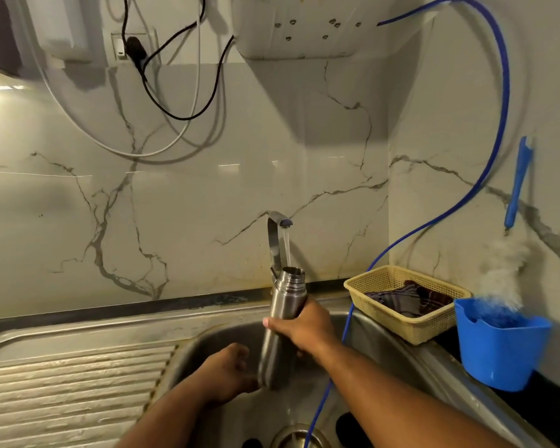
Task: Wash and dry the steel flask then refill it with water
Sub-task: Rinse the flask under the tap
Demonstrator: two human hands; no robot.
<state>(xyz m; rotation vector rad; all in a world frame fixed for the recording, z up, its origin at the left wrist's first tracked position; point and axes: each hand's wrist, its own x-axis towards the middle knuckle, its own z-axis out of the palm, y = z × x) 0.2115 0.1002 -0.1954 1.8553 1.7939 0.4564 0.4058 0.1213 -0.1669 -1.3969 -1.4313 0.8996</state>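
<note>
An open steel flask [283, 318] with no cap stands nearly upright over the sink bowl [379, 344], its mouth just under the tap [280, 221]. Water runs from the tap past the flask's mouth and down toward the drain [296, 436]. My right hand [304, 328] grips the flask around its middle. My left hand [227, 373] is at the flask's bottom end, fingers against its base; how they curl is hidden.
A ribbed steel draining board [68, 383] lies left of the bowl. A yellow mesh basket [404, 302] with a dark cloth and a blue plastic tub [498, 347] stand at right. A blue hose [343, 334] drops into the sink. Cables hang on the marble wall above.
</note>
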